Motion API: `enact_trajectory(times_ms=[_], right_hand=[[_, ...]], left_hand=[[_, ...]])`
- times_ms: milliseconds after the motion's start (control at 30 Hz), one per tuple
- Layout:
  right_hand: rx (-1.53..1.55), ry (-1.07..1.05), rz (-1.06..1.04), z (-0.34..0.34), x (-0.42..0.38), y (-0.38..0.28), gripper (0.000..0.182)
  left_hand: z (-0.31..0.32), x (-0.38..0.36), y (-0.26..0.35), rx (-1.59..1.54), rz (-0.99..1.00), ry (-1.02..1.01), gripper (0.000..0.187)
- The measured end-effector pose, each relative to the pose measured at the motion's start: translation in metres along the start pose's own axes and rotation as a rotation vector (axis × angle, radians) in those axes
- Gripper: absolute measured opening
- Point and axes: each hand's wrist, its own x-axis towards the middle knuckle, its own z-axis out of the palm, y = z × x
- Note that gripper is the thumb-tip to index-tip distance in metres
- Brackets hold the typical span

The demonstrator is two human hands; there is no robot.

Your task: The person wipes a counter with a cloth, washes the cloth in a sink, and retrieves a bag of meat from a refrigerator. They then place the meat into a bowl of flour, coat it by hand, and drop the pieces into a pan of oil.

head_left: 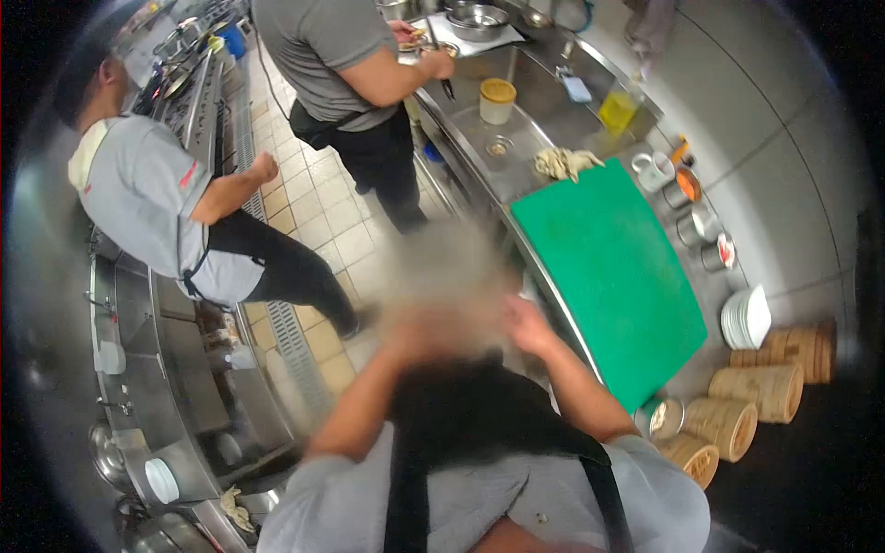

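A torso in a grey shirt and dark apron [479,433] fills the lower middle, seen from above, with both arms raised to a blurred head. My right hand [530,324] rests against the side of that blurred patch, close to the edge of a green cutting board [608,267]. My left hand [406,336] is lost in the blur, with only the forearm clearly visible. Nothing shows in either hand.
A steel counter [516,175] holds a rag [564,163], a lidded tub [497,100], small metal pots [698,224], stacked plates [745,318] and bamboo steamers [765,387]. Two people in grey shirts stand on the tiled aisle [318,217]. Stoves [184,92] line the left.
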Motion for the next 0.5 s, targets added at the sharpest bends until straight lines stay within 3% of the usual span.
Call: enact_trajectory(times_ms=[100, 133, 200, 300, 433, 500], right_hand=[[-0.222, -0.019, -0.032, -0.002, 0.054, 0.001, 0.037], [-0.153, -0.037, 0.019, -0.001, 0.076, 0.023, 0.037], [-0.280, -0.071, 0.063, 0.001, 0.112, 0.041, 0.036], [-0.630, -0.090, 0.189, 0.010, 0.146, 0.078, 0.028], [-1.420, -0.500, -0.014, 0.000, 0.162, 0.156, 0.032], [-1.445, -0.689, -0.176, -0.039, 0.161, 0.278, 0.031]], left_hand=[[-0.050, -0.019, -0.011, 0.139, 0.108, 0.181, 0.017], [-0.069, -0.023, -0.022, 0.137, 0.114, 0.201, 0.017], [-0.109, -0.032, -0.047, -0.284, -0.074, 0.331, 0.013], [-0.165, -0.046, -0.058, -0.271, -0.105, 0.505, 0.011], [-0.242, -0.058, -0.055, -0.285, -0.122, 0.698, 0.010], [-0.285, -0.056, -0.101, -0.183, -0.013, 0.804, 0.011]])
